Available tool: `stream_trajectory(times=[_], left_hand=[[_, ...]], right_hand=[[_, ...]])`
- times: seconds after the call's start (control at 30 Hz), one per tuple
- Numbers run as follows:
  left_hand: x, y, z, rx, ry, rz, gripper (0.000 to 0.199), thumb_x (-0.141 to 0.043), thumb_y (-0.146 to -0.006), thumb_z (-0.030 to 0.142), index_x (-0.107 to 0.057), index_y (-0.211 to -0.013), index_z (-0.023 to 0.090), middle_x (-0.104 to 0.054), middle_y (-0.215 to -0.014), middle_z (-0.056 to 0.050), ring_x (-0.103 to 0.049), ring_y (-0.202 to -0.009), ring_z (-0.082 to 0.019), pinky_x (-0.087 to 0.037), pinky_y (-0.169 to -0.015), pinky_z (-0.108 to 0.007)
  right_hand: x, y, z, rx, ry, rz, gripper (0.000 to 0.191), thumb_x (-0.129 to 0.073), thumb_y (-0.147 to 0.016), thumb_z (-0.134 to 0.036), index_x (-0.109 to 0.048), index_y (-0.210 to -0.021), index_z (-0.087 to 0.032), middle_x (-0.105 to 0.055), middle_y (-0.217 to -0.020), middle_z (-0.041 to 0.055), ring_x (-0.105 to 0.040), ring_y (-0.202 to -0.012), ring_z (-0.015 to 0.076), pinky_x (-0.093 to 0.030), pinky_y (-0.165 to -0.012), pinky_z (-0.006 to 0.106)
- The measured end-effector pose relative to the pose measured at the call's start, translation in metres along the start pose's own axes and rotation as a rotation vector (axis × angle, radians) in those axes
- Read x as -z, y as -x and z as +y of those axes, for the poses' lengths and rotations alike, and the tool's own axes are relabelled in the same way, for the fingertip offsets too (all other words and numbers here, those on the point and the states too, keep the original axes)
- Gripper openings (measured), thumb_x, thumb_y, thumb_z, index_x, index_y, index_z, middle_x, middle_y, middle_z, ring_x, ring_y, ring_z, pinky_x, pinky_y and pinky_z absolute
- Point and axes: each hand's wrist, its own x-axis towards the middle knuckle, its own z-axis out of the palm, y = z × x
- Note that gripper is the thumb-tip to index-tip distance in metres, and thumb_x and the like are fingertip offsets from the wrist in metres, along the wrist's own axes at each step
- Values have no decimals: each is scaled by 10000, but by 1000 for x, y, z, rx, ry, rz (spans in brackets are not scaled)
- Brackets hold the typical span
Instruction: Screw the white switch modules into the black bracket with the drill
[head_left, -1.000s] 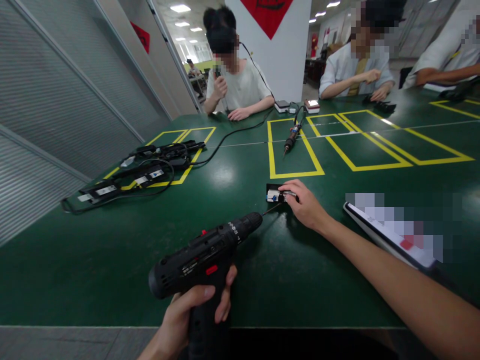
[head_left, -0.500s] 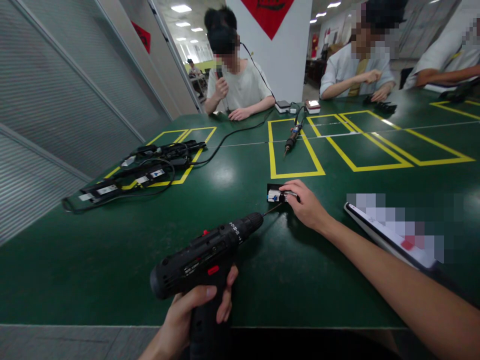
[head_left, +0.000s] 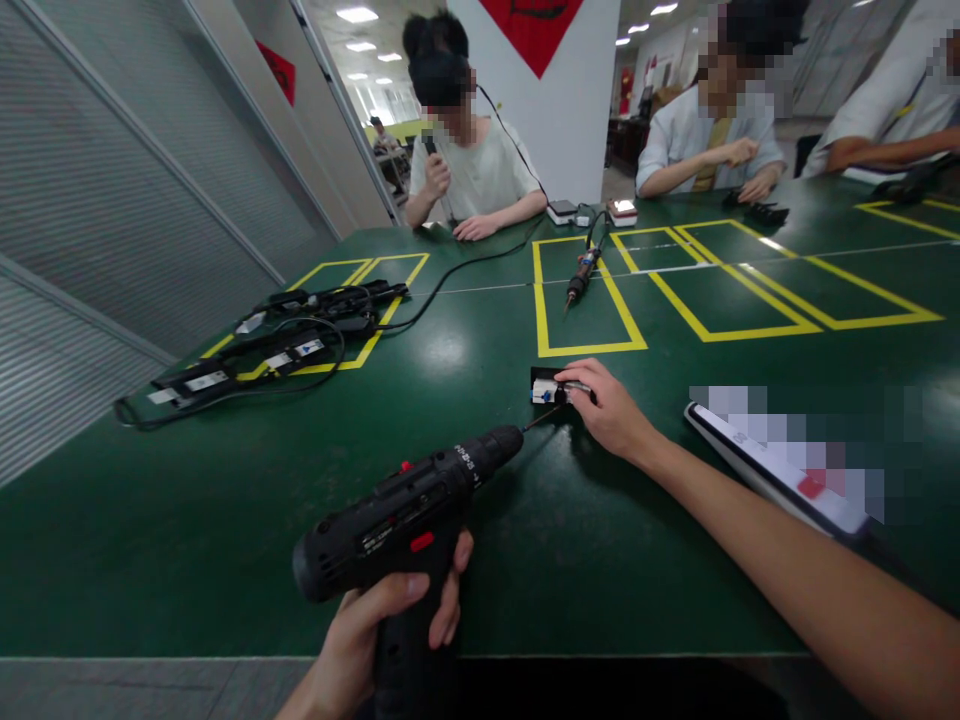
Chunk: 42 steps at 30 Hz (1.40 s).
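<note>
My left hand (head_left: 382, 630) grips the handle of a black cordless drill (head_left: 405, 510) with a red switch. Its thin bit points up and right to a small black and white part (head_left: 546, 388) lying on the green table (head_left: 225, 520). The bit's tip sits at the part's near edge. My right hand (head_left: 611, 410) rests on the table with its fingers pinching the right end of that part, holding it down.
A phone (head_left: 780, 470) lies right of my forearm. Black power strips with cables (head_left: 277, 345) lie at the left. A soldering iron (head_left: 579, 280) rests inside a yellow marked box. Three other people sit at the far side.
The drill, the part and both hands keep their places. Only the view has shifted slightly.
</note>
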Motion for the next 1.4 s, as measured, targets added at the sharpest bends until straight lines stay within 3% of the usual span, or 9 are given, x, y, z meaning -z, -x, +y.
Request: stream_trajectory(times=[0.9,1.4], left_hand=[[4,-1,0,-19,-8,-34,270,-460,-765,291,-552,-894,72,-553,-489,-58,-479,-454,-151,-355,-478,-268],[-4,0,3,2,-24,37,270,-476,-728,290,-552,-877,78,-532,-465,-46,-456,-431,-143,-346,-466,-265]], right_hand=[[-1,0,3,4,0,1,282,-405,-841,-154,-617,-1022,-199,-538,-1082,80,-506,-1040,213,-393,-946,406],[-2,1,4,11,-5,9,278,-407,-839,-158,-616,-1016,-207,-542,-1082,74,-506,-1038,212,-389,-949,408]])
